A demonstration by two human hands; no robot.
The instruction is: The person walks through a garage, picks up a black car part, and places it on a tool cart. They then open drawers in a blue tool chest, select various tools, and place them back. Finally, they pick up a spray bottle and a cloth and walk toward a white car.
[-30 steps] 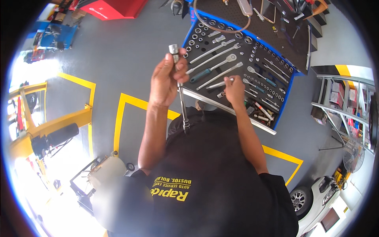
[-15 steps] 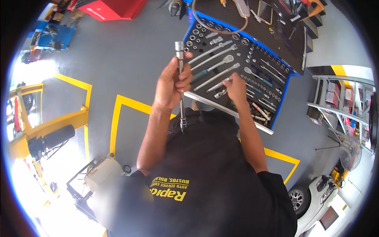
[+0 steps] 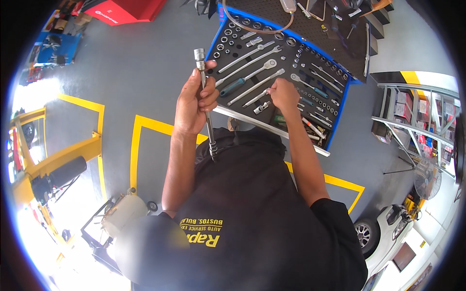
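My left hand [image 3: 196,104] is wrapped round a long chrome extension bar [image 3: 209,128], held roughly upright and leaning a little. A socket [image 3: 199,55] sits on its upper end, and a jointed-looking fitting [image 3: 213,148] is at its lower end in front of my shirt. Over the tool drawer [image 3: 224,110], my right hand [image 3: 285,95] is closed, thumb and fingers pinching the end of a shorter chrome bar [image 3: 253,100] that lies in the dark foam tray. Close by are a short jointed fitting [image 3: 262,107], a long bar [image 3: 257,87] and a teal-handled ratchet [image 3: 247,78].
Rows of sockets [image 3: 245,22] line the drawer's far side. A dark mat-topped surface [image 3: 310,31] with a hose and hand tools lies beyond. Metal shelving [image 3: 412,109], a fan [image 3: 427,180] and a white car [image 3: 388,233] stand right; a yellow lift arm [image 3: 63,155] is left.
The whole view has shifted slightly. My left hand has moved a little left with the extension bar, which leans more. My right hand's fingers look more tightly curled at the shorter bar's end.
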